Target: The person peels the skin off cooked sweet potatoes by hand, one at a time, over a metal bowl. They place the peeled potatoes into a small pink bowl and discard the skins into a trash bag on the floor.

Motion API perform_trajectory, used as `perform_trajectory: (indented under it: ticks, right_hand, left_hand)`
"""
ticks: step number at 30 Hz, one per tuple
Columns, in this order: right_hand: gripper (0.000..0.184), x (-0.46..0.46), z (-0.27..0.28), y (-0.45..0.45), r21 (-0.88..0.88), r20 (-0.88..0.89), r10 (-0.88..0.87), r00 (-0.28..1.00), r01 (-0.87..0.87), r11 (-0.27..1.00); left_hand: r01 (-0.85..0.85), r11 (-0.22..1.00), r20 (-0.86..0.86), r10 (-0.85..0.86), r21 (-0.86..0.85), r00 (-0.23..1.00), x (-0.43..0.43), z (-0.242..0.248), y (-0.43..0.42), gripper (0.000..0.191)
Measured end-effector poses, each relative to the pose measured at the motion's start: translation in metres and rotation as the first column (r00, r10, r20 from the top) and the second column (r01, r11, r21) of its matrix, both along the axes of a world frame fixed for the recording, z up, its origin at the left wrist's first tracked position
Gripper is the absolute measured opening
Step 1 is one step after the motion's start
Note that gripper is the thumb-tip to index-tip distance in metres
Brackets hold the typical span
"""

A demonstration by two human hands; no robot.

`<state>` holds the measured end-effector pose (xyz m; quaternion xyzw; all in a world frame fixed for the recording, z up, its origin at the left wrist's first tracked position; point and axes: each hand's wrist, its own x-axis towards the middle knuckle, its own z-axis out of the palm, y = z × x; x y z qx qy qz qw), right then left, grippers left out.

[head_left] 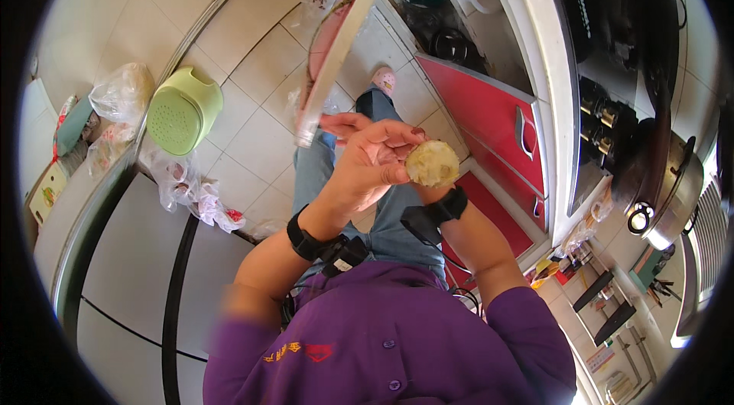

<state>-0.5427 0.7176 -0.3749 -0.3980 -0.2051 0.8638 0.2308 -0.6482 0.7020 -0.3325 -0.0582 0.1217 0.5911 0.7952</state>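
Observation:
My left hand (373,161), with a black strap on its wrist, holds a round, pale yellow-green piece of food (433,163) between thumb and fingers. Its exact kind is unclear. A small dark red spot shows at a fingertip. My right forearm, also strapped, crosses behind the piece and my left hand. Of my right hand (344,124) only some fingers show, beside the lower end of an open red door with a pale edge (338,49). Whether they grip the door cannot be told.
A light green plastic stool (178,112) stands on the tiled floor at left, with plastic bags (175,178) near it. Red cabinet fronts (487,112) are at right, below a black gas stove (593,84) and a steel pot (671,193). Grey panels (129,262) fill the lower left.

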Motion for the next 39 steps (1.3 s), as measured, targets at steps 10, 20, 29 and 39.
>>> perform_trajectory:
  ticks: [10, 20, 29, 39]
  right_hand:
    - [0.023, 0.054, -0.097, 0.193, 0.649, 0.640, -0.719, 0.271, -0.692, 0.317]
    - [0.042, 0.082, -0.208, 0.342, 0.385, 0.559, -0.812, -0.167, -0.815, 0.433]
    - [0.025, 0.085, -0.222, 0.358, 0.215, 0.251, -0.959, -0.130, -0.958, 0.187]
    - [0.021, 0.060, -0.137, 0.291, 0.469, 0.288, -0.953, 0.093, -0.881, 0.056]
  left_hand:
    - [-0.078, 0.996, -0.186, 0.084, 0.039, 0.979, -0.043, -0.044, 0.013, 0.044]
    - [-0.429, 0.903, -0.267, 0.410, -0.014, 0.872, -0.097, -0.042, 0.020, 0.013]
    - [-0.624, 0.750, -0.203, 0.661, 0.220, 0.723, -0.147, -0.053, 0.005, 0.032]
    - [-0.645, 0.738, -0.536, 0.633, 0.198, 0.559, -0.173, -0.054, -0.012, 0.056]
